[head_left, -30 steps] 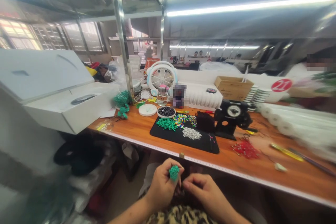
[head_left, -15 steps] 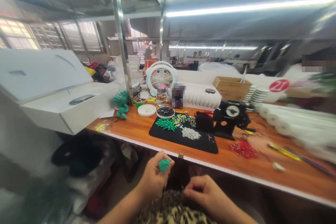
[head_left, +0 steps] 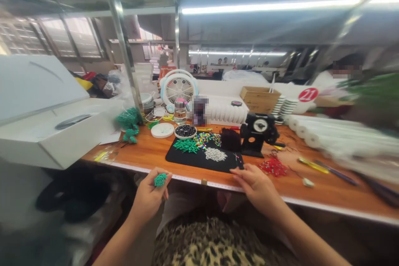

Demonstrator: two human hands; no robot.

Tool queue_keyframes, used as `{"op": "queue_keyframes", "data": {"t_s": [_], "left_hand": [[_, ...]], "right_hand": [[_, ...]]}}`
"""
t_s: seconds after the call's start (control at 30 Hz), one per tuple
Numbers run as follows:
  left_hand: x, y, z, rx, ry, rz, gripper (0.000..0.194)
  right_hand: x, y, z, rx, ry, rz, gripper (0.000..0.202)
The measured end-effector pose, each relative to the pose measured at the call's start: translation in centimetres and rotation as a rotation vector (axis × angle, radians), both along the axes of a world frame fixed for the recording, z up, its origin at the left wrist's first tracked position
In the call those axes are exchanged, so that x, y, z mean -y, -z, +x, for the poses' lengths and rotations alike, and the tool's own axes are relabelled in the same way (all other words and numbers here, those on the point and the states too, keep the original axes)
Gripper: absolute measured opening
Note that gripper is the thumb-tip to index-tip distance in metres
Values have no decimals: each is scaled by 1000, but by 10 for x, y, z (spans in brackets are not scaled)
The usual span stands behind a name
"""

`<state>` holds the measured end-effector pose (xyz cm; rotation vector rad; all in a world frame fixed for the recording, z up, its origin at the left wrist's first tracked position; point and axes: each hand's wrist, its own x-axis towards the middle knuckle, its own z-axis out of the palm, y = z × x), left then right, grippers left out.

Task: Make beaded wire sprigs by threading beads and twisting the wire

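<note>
My left hand is closed around a tight green bundle, whose knobbly end sticks out above the fingers in front of the table edge. My right hand reaches over the table's front edge at the near right corner of a black mat. Its fingers stretch forward, a little apart, and nothing shows in them. Just beyond the fingertips lie a few small pins. Also on the mat are green tube beads, mixed coloured beads, silvery beads and a dark thread bundle.
Black beads fill a white dish beside a white lid. A black hand-cranked device stands right of the mat, with red strung pieces before it. A yellow cutter lies farther right. An open white box is at left.
My right hand has moved from near my lap up to the mat's corner, its pinch loosened. My left hand still grips the green bundle. The view has shifted rightward.
</note>
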<state>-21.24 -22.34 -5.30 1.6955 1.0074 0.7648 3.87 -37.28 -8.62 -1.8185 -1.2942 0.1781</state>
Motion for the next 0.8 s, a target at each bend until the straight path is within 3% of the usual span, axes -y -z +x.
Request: {"op": "queue_keyframes", "data": {"t_s": [0.17, 0.33, 0.37, 0.43, 0.53, 0.6, 0.67, 0.8], "left_hand": [[11, 6, 3, -38, 60, -55, 37], [30, 10, 9, -51, 127, -260, 40], [35, 10, 12, -62, 143, -281, 39], [44, 10, 17, -87, 209, -209, 35], [52, 9, 24, -52, 289, -18, 28], [52, 9, 27, -32, 274, -14, 28], [51, 10, 28, -24, 249, -59, 30], [47, 18, 32, -12, 235, -189, 38]], "right_hand": [[-1, 1, 27, -42, 38, 28, 35], [4, -25, -1, -154, 158, 217, 26], [4, -31, -13, -180, 100, 236, 24], [-1, -37, -39, -259, -149, 196, 25], [-11, -30, -70, -521, -503, 18, 42], [-19, -18, -80, -786, -543, -42, 43], [-24, -6, -81, -1020, -482, -120, 39], [-25, 4, -75, -1026, -415, -175, 35]]}}
